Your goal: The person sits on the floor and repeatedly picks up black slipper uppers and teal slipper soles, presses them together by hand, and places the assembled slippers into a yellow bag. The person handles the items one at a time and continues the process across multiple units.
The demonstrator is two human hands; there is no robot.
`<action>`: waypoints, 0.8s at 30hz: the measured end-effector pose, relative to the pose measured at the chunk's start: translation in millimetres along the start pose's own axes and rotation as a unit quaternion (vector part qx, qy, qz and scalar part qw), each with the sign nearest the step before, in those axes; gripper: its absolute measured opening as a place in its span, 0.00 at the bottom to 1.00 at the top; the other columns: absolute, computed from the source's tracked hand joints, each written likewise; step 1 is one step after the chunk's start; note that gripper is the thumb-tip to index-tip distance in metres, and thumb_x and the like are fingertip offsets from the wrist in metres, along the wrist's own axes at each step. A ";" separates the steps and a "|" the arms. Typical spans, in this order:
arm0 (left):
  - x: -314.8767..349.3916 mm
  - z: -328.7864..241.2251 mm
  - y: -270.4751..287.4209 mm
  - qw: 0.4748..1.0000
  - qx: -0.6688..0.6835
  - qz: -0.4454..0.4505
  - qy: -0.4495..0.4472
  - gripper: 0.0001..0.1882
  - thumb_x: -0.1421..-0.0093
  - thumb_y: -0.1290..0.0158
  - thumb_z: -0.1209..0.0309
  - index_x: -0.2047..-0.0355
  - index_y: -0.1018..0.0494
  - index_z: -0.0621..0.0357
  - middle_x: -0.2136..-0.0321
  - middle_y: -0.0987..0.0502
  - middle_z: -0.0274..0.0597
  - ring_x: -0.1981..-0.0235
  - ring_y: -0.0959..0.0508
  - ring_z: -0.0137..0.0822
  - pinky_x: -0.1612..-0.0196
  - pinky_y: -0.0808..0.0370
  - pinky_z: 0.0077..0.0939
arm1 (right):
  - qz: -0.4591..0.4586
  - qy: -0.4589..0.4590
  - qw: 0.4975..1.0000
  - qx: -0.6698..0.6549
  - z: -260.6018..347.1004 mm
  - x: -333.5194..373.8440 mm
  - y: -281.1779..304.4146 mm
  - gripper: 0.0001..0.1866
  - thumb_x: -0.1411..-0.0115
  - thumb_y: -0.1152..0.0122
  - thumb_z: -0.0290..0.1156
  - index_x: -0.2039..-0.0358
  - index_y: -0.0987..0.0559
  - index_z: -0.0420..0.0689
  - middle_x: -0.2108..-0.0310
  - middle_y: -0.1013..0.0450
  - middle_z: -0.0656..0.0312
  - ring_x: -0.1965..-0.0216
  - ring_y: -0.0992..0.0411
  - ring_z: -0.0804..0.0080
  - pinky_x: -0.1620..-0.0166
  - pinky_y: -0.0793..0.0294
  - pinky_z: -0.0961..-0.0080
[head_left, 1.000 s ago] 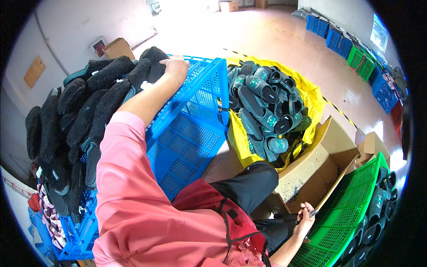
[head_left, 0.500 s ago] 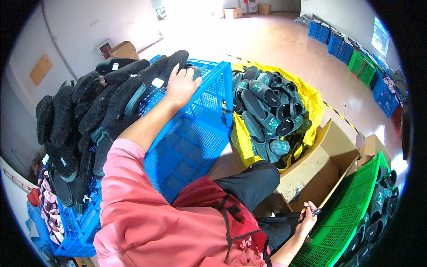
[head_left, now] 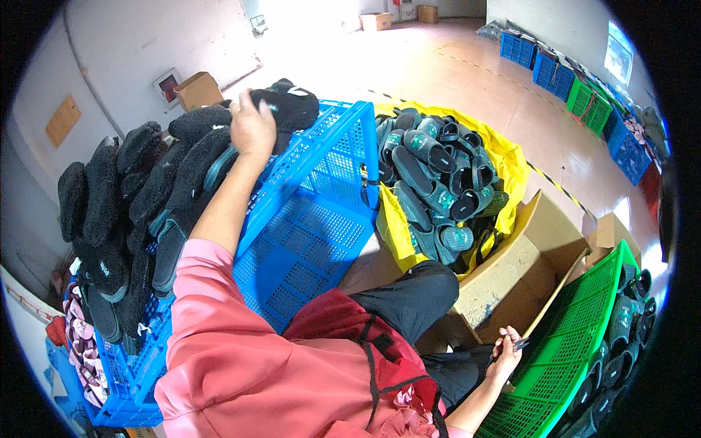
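Fuzzy black slippers (head_left: 152,188), several bearing small white markings (head_left: 104,269), lie heaped about the left grip (head_left: 253,125), its closure unclear; the right grip (head_left: 505,353) pinches a small dark tool (head_left: 521,343).

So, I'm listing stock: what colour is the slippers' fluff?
Black fluff, clearest in the head view.

Left: we are holding our left hand (head_left: 253,130) at black fuzzy slippers (head_left: 155,188) heaped on blue crates (head_left: 296,255). Far centre: a yellow sack (head_left: 514,157) is holding dark slides (head_left: 423,175). Right: we are gripping a small dark tool (head_left: 521,344) in our right hand (head_left: 503,360), near a green crate (head_left: 558,358).
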State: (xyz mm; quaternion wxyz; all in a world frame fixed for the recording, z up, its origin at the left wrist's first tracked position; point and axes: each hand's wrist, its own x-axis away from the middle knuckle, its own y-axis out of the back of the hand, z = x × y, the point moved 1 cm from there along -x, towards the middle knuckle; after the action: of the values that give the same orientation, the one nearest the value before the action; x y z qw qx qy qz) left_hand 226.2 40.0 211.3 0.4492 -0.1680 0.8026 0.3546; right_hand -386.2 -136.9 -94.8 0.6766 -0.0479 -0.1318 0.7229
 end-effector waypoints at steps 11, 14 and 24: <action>14.1 -10.7 25.0 0.955 -0.124 0.271 0.011 0.32 0.44 0.45 0.53 0.43 0.35 0.57 0.59 0.20 0.59 0.56 0.20 0.54 0.51 0.24 0.46 | -0.004 -0.005 1.000 -0.004 0.3 -0.2 1.3 0.11 0.34 0.48 0.24 0.53 0.24 0.41 0.63 0.22 0.62 0.77 0.35 0.87 0.80 0.41 0.90; 17.6 1.3 20.5 0.985 0.010 0.173 -0.009 0.28 0.44 0.44 0.60 0.44 0.32 0.56 0.62 0.20 0.61 0.59 0.20 0.56 0.53 0.25 0.47 | 0.008 -0.003 1.000 0.009 -5.5 -5.1 7.2 0.12 0.35 0.48 0.25 0.52 0.24 0.42 0.62 0.22 0.62 0.77 0.34 0.87 0.80 0.40 0.90; 29.2 -28.9 32.2 0.987 0.138 0.081 0.007 0.30 0.39 0.46 0.62 0.40 0.39 0.62 0.60 0.22 0.65 0.57 0.21 0.60 0.53 0.27 0.47 | -0.006 -0.001 1.000 0.018 -1.6 -5.5 8.7 0.11 0.35 0.48 0.25 0.52 0.24 0.41 0.63 0.22 0.62 0.77 0.34 0.87 0.80 0.41 0.90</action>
State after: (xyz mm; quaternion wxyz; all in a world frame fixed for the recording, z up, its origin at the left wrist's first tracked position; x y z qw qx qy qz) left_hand 174.1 42.9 210.2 0.4324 -0.0415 0.8578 0.2747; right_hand -393.7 -142.5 -99.1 0.6813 -0.0338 -0.1195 0.7214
